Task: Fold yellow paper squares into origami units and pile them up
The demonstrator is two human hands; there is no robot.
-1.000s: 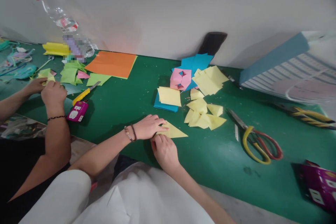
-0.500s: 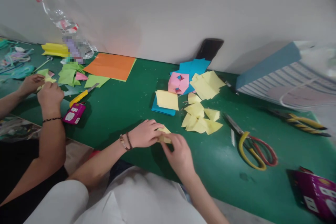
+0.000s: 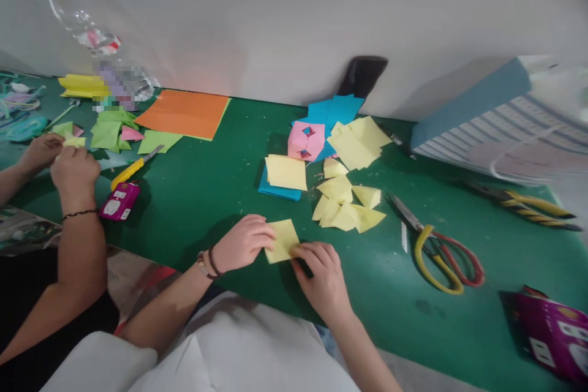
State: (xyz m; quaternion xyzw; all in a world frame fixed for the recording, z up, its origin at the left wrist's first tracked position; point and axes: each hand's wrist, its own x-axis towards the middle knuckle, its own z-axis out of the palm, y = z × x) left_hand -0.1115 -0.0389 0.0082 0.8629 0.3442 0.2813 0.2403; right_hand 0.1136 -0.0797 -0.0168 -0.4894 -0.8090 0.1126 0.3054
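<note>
A square of yellow paper (image 3: pixel 282 241) lies flat on the green table top (image 3: pixel 220 196), and both my hands hold it. My left hand (image 3: pixel 243 243) pinches its left edge, and my right hand (image 3: pixel 319 275) holds its lower right corner. Just above it lies a loose heap of yellow paper pieces (image 3: pixel 342 205). A yellow square (image 3: pixel 285 172) rests on blue paper, next to a pink folded paper model (image 3: pixel 305 141). Far to the left, a co-worker's hands (image 3: pixel 57 159) hold a small piece of yellow paper (image 3: pixel 74 142).
Red-and-yellow scissors (image 3: pixel 441 263) and pliers (image 3: pixel 519 205) lie to the right, near a striped paper bag (image 3: pixel 487 128). A purple box (image 3: pixel 551 337) sits at the front right. A yellow utility knife (image 3: pixel 131 168) and an orange sheet (image 3: pixel 184 113) lie to the left.
The yellow paper has gone from a triangle, through a small bunched fold, to a flat square. My hands have moved apart, and the view has shifted slightly.
</note>
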